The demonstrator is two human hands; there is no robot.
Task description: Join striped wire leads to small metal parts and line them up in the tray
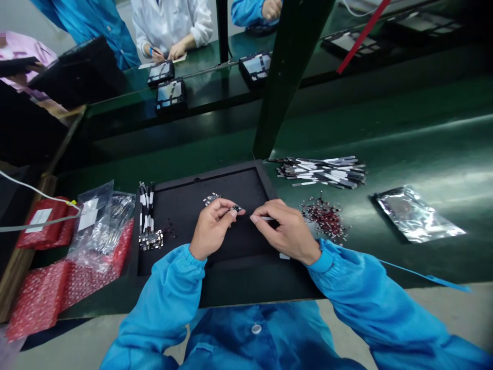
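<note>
I have a small circuit board (235,208) pinched between thumb and fingers of the left hand (213,226), above the middle of a black tray (246,185). Its long axis looks roughly crosswise in my view, with the free end pointing right, toward the other hand; the fingers hide part of it, so I can't tell its full outline. The right hand (285,228) has thumb and forefinger pressed together on a thin strip (265,218), which also lies nearly crosswise, its tip pointing left at the board, a small gap between them.

Just behind the left hand I see a cluster of boards (211,198) on the tray; along its left side lie banded strips (146,205), with more boards (151,240) at their near end. Right of the tray, on the green tabletop (385,139), sit a strip pile (323,172), a heap of reddish parts (325,218) and, farther out, a silvery bag (419,213). Red bubble wrap (38,298) lies at far left.
</note>
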